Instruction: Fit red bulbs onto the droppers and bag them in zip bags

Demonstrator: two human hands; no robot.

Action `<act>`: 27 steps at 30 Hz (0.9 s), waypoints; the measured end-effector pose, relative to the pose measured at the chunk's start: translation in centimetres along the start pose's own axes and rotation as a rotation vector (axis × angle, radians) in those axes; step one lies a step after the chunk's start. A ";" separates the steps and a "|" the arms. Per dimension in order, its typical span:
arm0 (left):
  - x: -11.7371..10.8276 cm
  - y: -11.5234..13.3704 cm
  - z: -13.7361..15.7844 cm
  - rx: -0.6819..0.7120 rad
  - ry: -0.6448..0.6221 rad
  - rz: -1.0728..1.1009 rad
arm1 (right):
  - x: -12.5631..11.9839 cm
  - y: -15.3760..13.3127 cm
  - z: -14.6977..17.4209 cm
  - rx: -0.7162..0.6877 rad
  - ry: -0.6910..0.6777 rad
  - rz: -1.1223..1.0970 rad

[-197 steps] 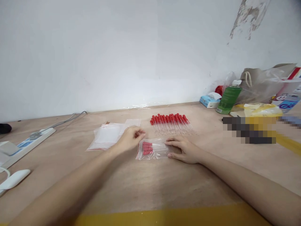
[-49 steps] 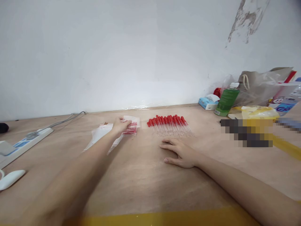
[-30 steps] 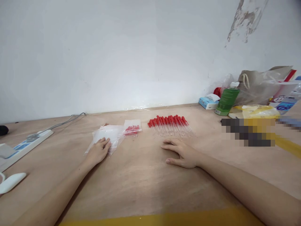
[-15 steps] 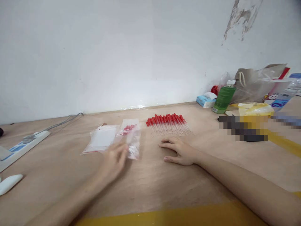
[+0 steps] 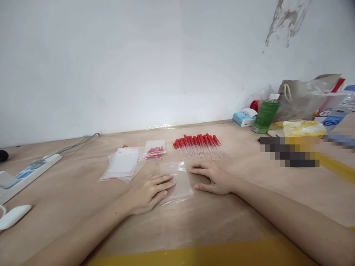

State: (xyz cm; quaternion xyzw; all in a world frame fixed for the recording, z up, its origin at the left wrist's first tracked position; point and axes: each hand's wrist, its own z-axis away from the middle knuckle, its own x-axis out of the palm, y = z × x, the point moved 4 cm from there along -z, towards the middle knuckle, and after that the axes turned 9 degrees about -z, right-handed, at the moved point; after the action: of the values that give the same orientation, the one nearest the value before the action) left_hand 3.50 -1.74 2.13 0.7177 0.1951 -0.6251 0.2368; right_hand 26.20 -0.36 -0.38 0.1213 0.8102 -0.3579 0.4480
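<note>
A clear zip bag (image 5: 181, 186) lies flat on the table between my hands, its red-lined edge toward me. My left hand (image 5: 152, 190) rests with spread fingers on the bag's left side. To the right, my right hand (image 5: 215, 178) lies on the table, fingers apart, its fingertips close to the bag. Beyond the hands is a row of droppers (image 5: 198, 142) with red bulbs and clear stems. Several red-ended pieces sit in another clear bag (image 5: 152, 145) at the back left. Beside it is a stack of flat bags (image 5: 123, 160) with white sheets.
A white power strip (image 5: 30, 173) with a grey cable and a white object (image 5: 15, 217) are on the left. A tissue box (image 5: 244, 119), a green bottle (image 5: 266, 113) and plastic bags (image 5: 302, 99) stand at the back right. Yellow tape runs along the front edge.
My left hand has moved right and nearer to me, bringing the clear bag from beside the stack to lie flat between the hands. My right hand stays nearly still.
</note>
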 end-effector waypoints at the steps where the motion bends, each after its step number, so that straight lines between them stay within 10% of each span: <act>1: 0.1 0.6 -0.1 -0.075 0.025 -0.029 | -0.1 0.1 0.0 0.010 0.024 0.000; 4: -0.7 1.6 -0.7 -0.180 0.113 -0.049 | -0.5 0.1 -0.1 0.019 0.150 -0.016; 10: -1.2 1.0 -1.7 0.227 -0.093 -0.065 | -1.2 -1.4 0.0 -0.018 0.259 -0.027; 18: 1.2 1.9 -1.1 -0.317 0.134 -0.242 | -0.7 -2.2 0.2 -0.124 0.108 -0.055; 27: 0.9 0.4 -1.5 -0.205 0.044 0.061 | 0.0 -1.8 0.0 -0.191 0.070 -0.069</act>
State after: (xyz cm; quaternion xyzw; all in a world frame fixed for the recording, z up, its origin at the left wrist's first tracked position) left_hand 5.04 -1.21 1.44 0.7087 0.2412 -0.5786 0.3237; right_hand 25.30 -1.68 0.50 0.0624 0.8596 -0.2898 0.4162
